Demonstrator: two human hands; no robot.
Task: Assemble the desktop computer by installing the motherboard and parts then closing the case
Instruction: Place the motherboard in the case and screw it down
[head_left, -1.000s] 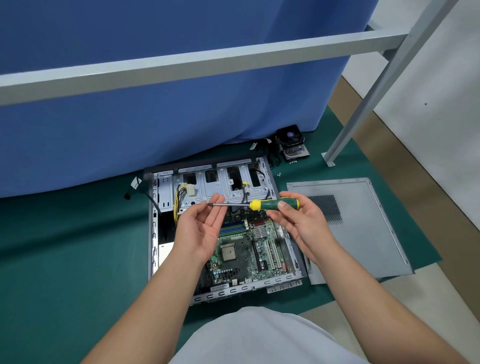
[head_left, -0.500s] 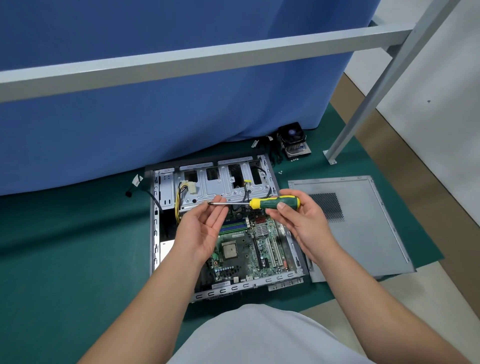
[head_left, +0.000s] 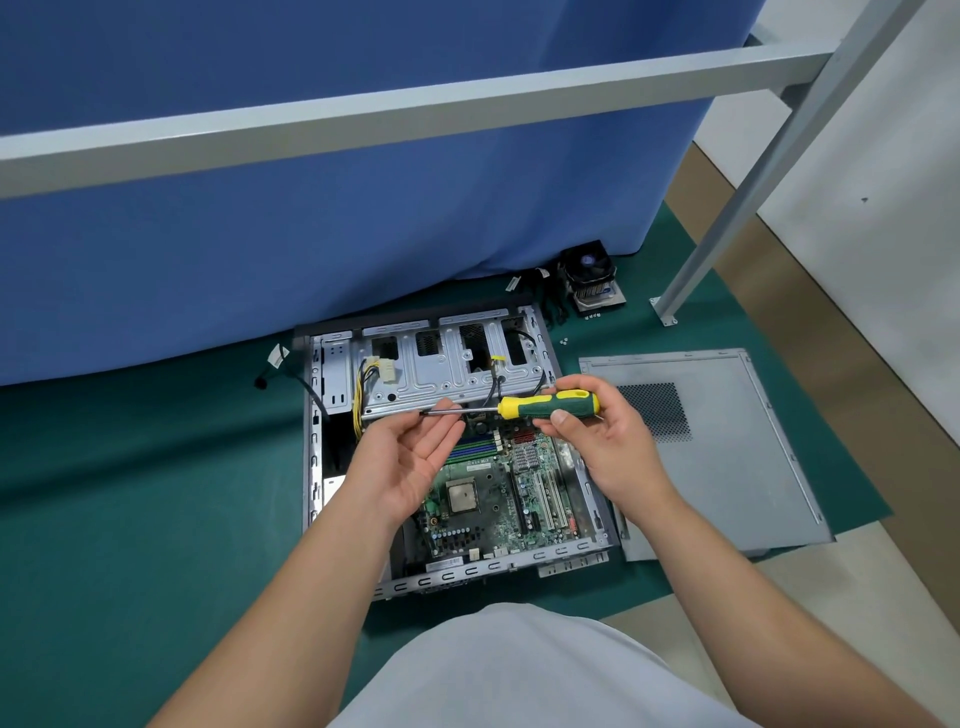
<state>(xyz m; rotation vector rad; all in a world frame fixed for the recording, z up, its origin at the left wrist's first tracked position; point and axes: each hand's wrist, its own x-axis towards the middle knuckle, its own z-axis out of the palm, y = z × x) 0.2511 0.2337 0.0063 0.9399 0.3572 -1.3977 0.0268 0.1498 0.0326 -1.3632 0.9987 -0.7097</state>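
Observation:
An open grey computer case (head_left: 317, 467) lies flat on the green mat, with a green motherboard (head_left: 483, 499) inside it. My right hand (head_left: 608, 436) grips the yellow and green handle of a screwdriver (head_left: 545, 405), held level above the case with its shaft pointing left. My left hand (head_left: 410, 457) is palm up with relaxed fingers, and its fingertips touch the shaft near the tip. Whether something sits at the tip I cannot tell. The grey side panel (head_left: 727, 457) lies flat to the right of the case.
A CPU cooler with fan (head_left: 589, 278) stands behind the case by the blue curtain (head_left: 311, 234), with small screws (head_left: 563, 341) nearby. A grey metal frame bar (head_left: 415, 114) crosses overhead and its leg (head_left: 727, 223) lands on the mat at the right. Cables (head_left: 363, 395) hang in the case.
Both hands and the screwdriver stay almost still; the view has shifted slightly.

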